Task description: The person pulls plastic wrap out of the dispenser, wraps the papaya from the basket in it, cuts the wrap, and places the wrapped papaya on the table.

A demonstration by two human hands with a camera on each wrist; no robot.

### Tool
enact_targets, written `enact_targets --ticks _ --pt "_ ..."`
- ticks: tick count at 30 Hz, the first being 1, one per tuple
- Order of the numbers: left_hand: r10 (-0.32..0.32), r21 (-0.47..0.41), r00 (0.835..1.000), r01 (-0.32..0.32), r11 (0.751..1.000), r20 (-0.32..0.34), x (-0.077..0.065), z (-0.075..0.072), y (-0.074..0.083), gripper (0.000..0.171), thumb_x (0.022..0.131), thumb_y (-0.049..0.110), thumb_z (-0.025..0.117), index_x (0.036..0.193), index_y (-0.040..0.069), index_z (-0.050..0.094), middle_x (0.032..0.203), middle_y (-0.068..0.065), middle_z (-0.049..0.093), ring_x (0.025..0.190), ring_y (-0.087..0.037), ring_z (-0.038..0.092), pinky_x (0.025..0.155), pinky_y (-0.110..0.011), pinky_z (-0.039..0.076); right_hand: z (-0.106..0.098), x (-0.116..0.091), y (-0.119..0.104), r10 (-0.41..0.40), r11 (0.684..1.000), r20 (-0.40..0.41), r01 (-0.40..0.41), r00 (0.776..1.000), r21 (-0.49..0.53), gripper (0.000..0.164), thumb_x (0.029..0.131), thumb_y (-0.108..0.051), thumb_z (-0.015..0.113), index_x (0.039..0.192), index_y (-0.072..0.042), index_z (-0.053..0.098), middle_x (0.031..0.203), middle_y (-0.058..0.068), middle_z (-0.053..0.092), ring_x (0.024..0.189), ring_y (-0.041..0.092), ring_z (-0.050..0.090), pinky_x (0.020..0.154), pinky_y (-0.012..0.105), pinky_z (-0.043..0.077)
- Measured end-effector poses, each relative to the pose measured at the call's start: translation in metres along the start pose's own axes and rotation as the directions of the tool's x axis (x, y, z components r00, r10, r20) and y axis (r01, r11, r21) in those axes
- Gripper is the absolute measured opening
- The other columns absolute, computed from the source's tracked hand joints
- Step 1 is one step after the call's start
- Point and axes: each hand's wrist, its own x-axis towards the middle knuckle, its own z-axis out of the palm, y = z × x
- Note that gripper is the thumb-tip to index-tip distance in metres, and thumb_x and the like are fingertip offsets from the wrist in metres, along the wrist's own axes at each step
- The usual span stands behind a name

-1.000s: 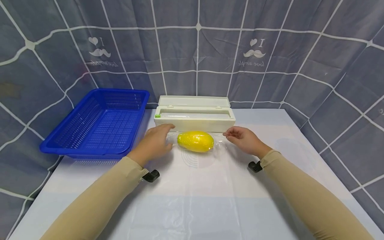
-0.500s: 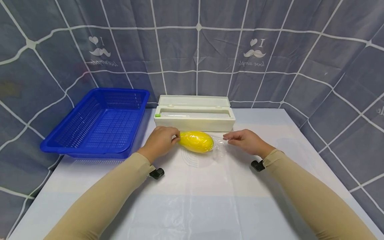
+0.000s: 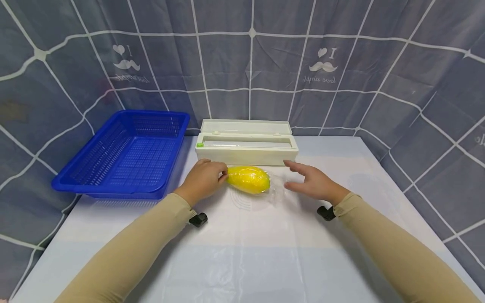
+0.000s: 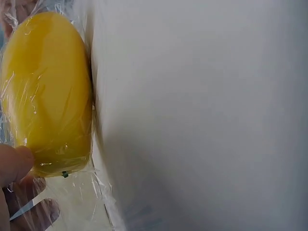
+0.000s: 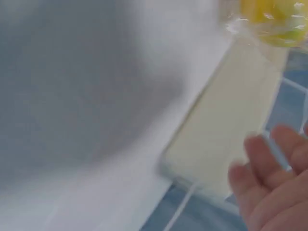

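Observation:
An elongated yellow fruit (image 3: 248, 179), papaya-like and greenish at its right end, lies on the table inside clear cling film (image 3: 278, 187). My left hand (image 3: 204, 176) pinches the film at the narrow left end. In the left wrist view its thumb (image 4: 17, 163) presses near the fruit's stem end, and the other fingers show through the film. My right hand (image 3: 312, 181) is beside the loose film at the right end, thumb and fingers spread apart, holding nothing. Its fingers (image 5: 264, 166) appear stretched out in the right wrist view.
Right behind the fruit stands a white cling film dispenser box (image 3: 246, 157), lid (image 3: 246, 126) raised, a roll and green cutter piece inside. A blue perforated basket (image 3: 110, 194) sits at the left. Grey checked curtain (image 3: 223, 63) surrounds the white-covered table (image 3: 261, 265).
My left hand has moved right and taken hold of the film at the fruit's left end. My right hand has spread its thumb and fingers, which were close together before.

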Motion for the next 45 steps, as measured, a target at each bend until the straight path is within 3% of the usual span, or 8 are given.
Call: enact_targets --ticks 6,11,13,20,29,34,41,45 --pt "0.020 0.020 1.000 -0.020 1.000 -0.003 -0.002 -0.002 0.001 0.006 0.100 0.016 0.070 0.095 0.016 0.073 0.090 0.003 0.079 0.087 -0.016 0.075 0.116 -0.055 0.044 0.015 0.001 -0.035 -0.163 0.968 0.045 0.168 0.986 -0.188 0.086 0.089 -0.039 0.083 0.162 -0.018 0.043 0.170 0.012 0.037 0.157 0.040 0.033 0.126 0.067 0.025" --pt "0.024 0.026 1.000 -0.024 0.999 0.011 -0.002 -0.003 0.001 0.005 0.100 0.016 0.069 0.096 0.015 0.073 0.092 0.002 0.080 0.087 -0.017 0.076 0.117 -0.054 0.043 0.034 0.005 -0.043 -0.386 0.761 -0.002 0.317 0.922 -0.567 0.044 0.097 -0.023 0.076 0.139 -0.011 0.069 0.143 0.011 0.068 0.133 0.037 0.063 0.120 0.063 0.038" --pt "0.031 0.028 0.999 -0.031 0.999 0.018 -0.002 -0.003 0.000 0.005 0.100 0.016 0.069 0.097 0.015 0.073 0.092 0.002 0.080 0.087 -0.017 0.076 0.117 -0.054 0.043 0.037 0.005 -0.041 -0.419 0.724 -0.021 0.320 0.908 -0.612 0.035 0.099 -0.017 0.072 0.134 -0.010 0.073 0.135 0.010 0.073 0.127 0.036 0.068 0.117 0.061 0.042" --pt "0.063 0.013 0.997 -0.064 0.998 0.044 -0.004 -0.007 -0.005 0.004 0.100 0.014 0.071 0.095 0.014 0.071 0.089 0.003 0.078 0.082 -0.017 0.073 0.117 -0.054 0.044 0.036 0.001 -0.030 -0.364 0.787 0.036 0.328 0.931 -0.523 0.041 0.103 -0.017 0.066 0.144 -0.009 0.065 0.143 0.010 0.068 0.137 0.041 0.060 0.118 0.062 0.041" --pt "0.086 0.006 0.995 -0.086 0.996 0.047 -0.004 -0.003 -0.010 0.004 0.098 0.015 0.073 0.094 0.016 0.072 0.090 0.003 0.078 0.080 -0.019 0.069 0.111 -0.049 0.049 0.032 -0.003 -0.020 -0.238 0.942 0.120 0.259 0.964 -0.214 0.046 0.109 -0.022 0.055 0.154 -0.011 0.054 0.159 0.008 0.053 0.154 0.039 0.040 0.130 0.060 0.019" --pt "0.094 0.011 0.995 -0.095 0.995 0.039 -0.003 -0.002 -0.012 0.006 0.097 0.015 0.074 0.092 0.017 0.071 0.085 0.005 0.076 0.075 -0.019 0.066 0.107 -0.047 0.051 0.031 -0.005 -0.017 -0.264 0.916 0.168 0.301 0.950 -0.265 0.048 0.109 -0.020 0.055 0.157 -0.013 0.050 0.162 0.010 0.049 0.156 0.043 0.036 0.129 0.064 0.015" --pt "0.095 0.029 0.994 -0.097 0.995 0.057 -0.002 -0.006 -0.009 0.004 0.096 0.015 0.074 0.093 0.016 0.075 0.086 0.005 0.078 0.076 -0.019 0.067 0.103 -0.047 0.052 0.031 -0.012 -0.026 -0.256 0.771 0.250 0.353 0.934 -0.531 0.059 0.110 -0.039 0.051 0.162 -0.014 0.042 0.168 0.012 0.039 0.157 0.043 0.034 0.128 0.066 0.019" --pt "0.052 0.012 0.995 -0.053 0.999 0.080 -0.002 -0.007 -0.005 0.009 0.098 0.026 0.073 0.095 0.018 0.077 0.094 0.003 0.081 0.082 -0.020 0.070 0.100 -0.046 0.051 0.033 -0.014 -0.029 -0.207 0.845 0.237 0.295 0.949 -0.446 0.059 0.111 -0.044 0.046 0.162 -0.014 0.041 0.170 0.010 0.035 0.159 0.043 0.030 0.129 0.066 0.015"
